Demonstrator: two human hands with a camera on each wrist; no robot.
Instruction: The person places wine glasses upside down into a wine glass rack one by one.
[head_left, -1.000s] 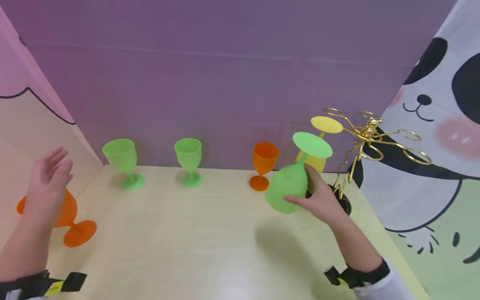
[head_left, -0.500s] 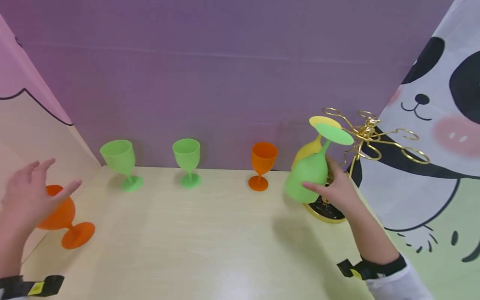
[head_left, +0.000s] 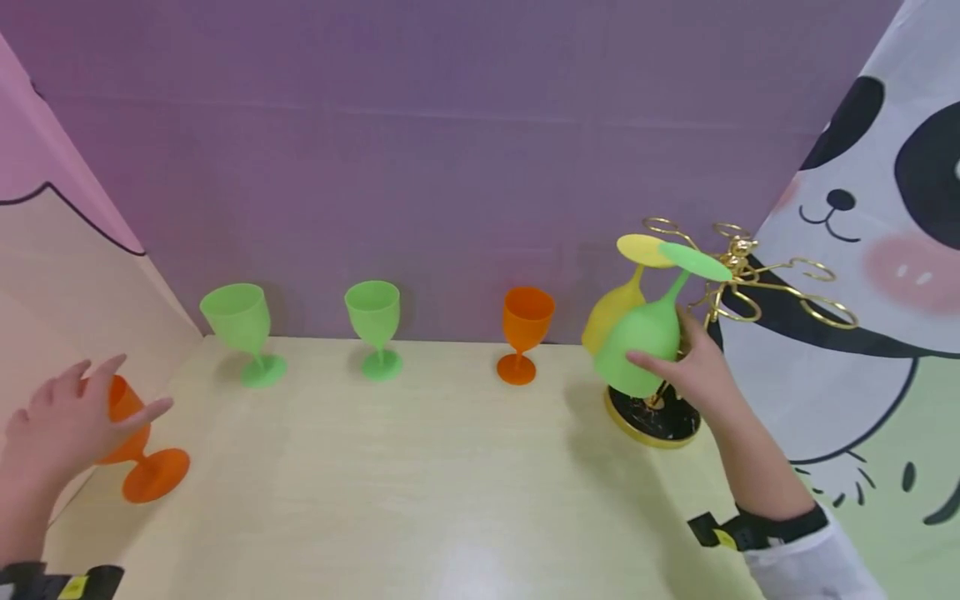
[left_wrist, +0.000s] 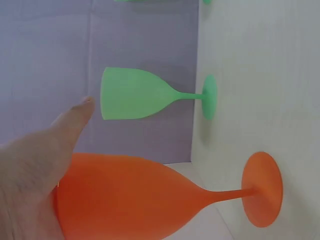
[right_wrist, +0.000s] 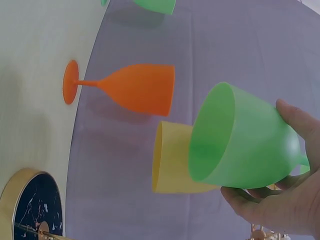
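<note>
My right hand (head_left: 708, 371) grips a green goblet (head_left: 637, 350) by its bowl, held upside down with the foot tilted up to the right. In the right wrist view its open mouth faces the black-and-gold base (right_wrist: 37, 210) of a gold stand (head_left: 738, 271). Just behind it a yellow goblet (head_left: 609, 317) hangs inverted at the stand, partly covered. My left hand (head_left: 63, 421), fingers spread, is at the bowl of an upright orange goblet (head_left: 156, 475) at the left. In the left wrist view the thumb (left_wrist: 75, 120) extends past that goblet's rim.
Along the back wall stand two upright green goblets (head_left: 236, 317) (head_left: 373, 312) and a smaller orange goblet (head_left: 527, 321). The stand's looped arms spread out at the right. A purple backdrop (head_left: 450, 167) closes off the rear of the pale table (head_left: 420, 483).
My right hand has carried the inverted green goblet to the right, closer to the stand's arms. The left hand has turned, spread its fingers and come down near the orange goblet.
</note>
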